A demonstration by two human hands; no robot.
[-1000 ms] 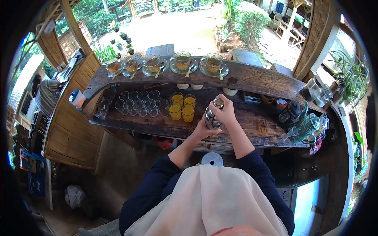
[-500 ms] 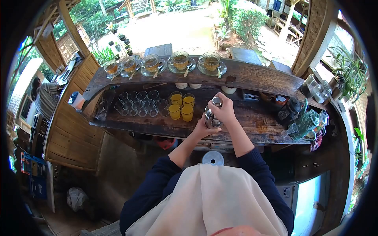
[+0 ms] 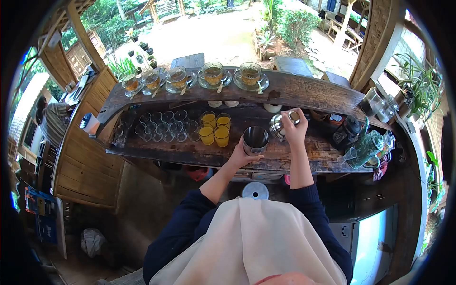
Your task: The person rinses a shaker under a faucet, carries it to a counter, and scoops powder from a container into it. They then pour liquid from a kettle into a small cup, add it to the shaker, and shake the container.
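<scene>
1. Five glass cups (image 3: 213,76) on saucers (image 3: 243,87) line the raised wooden shelf (image 3: 313,91).
2. A person (image 3: 54,119) is at the far left, beside a plank partition (image 3: 88,147).
3. A leafy plant (image 3: 419,89) stands at right.
4. A green bush (image 3: 298,27) grows outside.

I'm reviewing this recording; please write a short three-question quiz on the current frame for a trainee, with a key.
1. What is the left hand holding?
A) a saucer
B) a metal shaker cup
C) a spoon
2. True or false: the right hand is empty.
3. How many glasses of orange drink stand on the counter?

Key: 1. B. 2. False; it holds the metal shaker top. 3. Four.
</scene>
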